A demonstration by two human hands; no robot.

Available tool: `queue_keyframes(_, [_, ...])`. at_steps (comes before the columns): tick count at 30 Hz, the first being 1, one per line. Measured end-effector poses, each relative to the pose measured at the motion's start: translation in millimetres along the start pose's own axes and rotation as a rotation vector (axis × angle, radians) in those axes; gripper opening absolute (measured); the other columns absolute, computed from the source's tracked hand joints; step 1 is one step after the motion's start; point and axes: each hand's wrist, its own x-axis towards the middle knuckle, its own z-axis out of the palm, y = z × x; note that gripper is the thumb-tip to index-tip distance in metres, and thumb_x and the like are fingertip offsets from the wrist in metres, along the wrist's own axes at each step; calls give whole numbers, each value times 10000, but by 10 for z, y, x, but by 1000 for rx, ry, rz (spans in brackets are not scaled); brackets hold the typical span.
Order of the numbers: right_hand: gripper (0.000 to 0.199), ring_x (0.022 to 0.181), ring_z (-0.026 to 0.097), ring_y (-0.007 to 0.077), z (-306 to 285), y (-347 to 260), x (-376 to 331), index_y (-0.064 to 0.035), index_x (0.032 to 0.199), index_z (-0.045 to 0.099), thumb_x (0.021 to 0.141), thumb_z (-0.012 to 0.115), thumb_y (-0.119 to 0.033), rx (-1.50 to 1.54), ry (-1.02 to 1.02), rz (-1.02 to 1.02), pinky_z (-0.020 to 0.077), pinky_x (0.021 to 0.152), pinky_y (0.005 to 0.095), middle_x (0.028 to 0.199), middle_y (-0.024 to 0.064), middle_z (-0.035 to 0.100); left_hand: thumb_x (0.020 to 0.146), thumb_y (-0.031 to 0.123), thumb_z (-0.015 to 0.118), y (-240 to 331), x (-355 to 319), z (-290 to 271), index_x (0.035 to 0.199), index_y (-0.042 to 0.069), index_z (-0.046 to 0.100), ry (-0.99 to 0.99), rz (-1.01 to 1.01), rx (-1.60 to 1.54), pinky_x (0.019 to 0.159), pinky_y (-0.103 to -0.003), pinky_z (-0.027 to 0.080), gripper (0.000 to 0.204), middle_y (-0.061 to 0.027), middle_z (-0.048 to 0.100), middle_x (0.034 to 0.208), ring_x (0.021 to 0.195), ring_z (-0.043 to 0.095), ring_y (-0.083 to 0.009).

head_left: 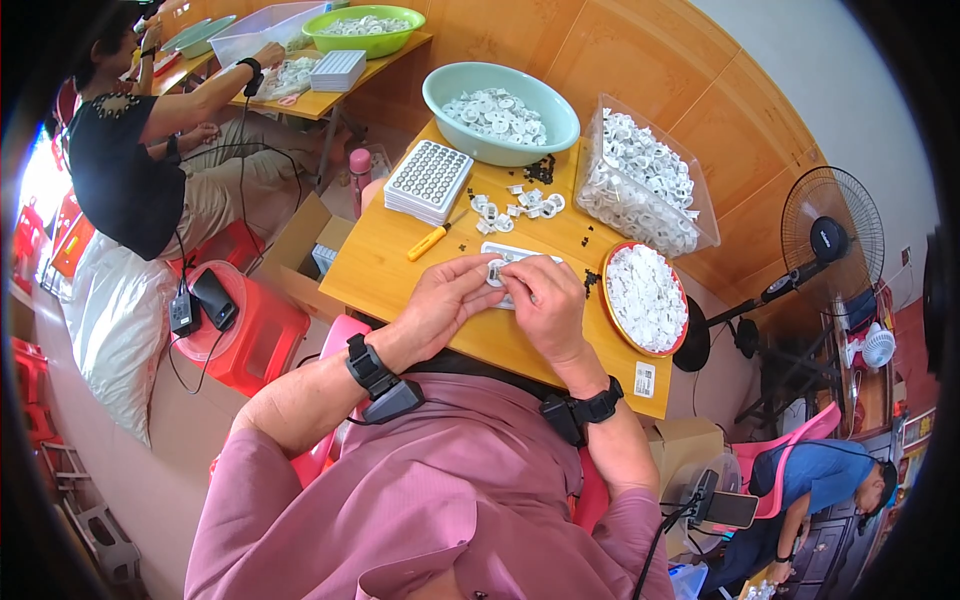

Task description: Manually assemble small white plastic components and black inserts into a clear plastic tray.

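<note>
My left hand (446, 302) pinches a small white round plastic part (494, 273) between thumb and fingertips. The fingers of my right hand (548, 306) are closed against the same part from the other side; whether they also grip a tinier piece is hidden. Under both hands lies a light grey tray (512, 250), partly covered by them. Just beyond it, several loose white plastic parts (492, 214) are scattered on the wooden table (380, 262). A yellow-handled screwdriver (428, 243) rests to the left of my hands.
A stack of white trays (428, 180), a pale blue basin (556, 122) and a clear bin (706, 212) of white parts stand farther back. Small black pieces (541, 168) lie near the basin. At right are a red-rimmed bowl (680, 335) and a fan (828, 240). Co-workers sit left and lower right.
</note>
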Motion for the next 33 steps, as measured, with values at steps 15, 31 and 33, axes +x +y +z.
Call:
queue_keyframes(15, [44,668,663,261,-3,-66,-40,-62,843,725,805,721,-84,105,-51,302,511,601,349,801,90,675,1056,108,477,-87,47,-40,1308,-46,539,14,76,197,960,-312,539,302,-111,639,1201,1073,643,-166])
queue_keyframes(31, [172,720,708,193,-49,165,-18,26,897,654,864,713,-131,712,-252,718,532,638,295,788,112,708,1016,80,537,-38,30,100,1238,-62,582,46,17,270,958,-316,555,267,-141,666,1173,1051,672,-205])
queue_keyframes(33, [169,734,711,222,-133,243,36,23,909,668,858,713,-131,649,-273,725,539,656,319,804,118,713,997,75,570,-35,24,111,1207,-61,599,68,22,304,932,-301,562,252,-145,674,1157,1031,679,-203])
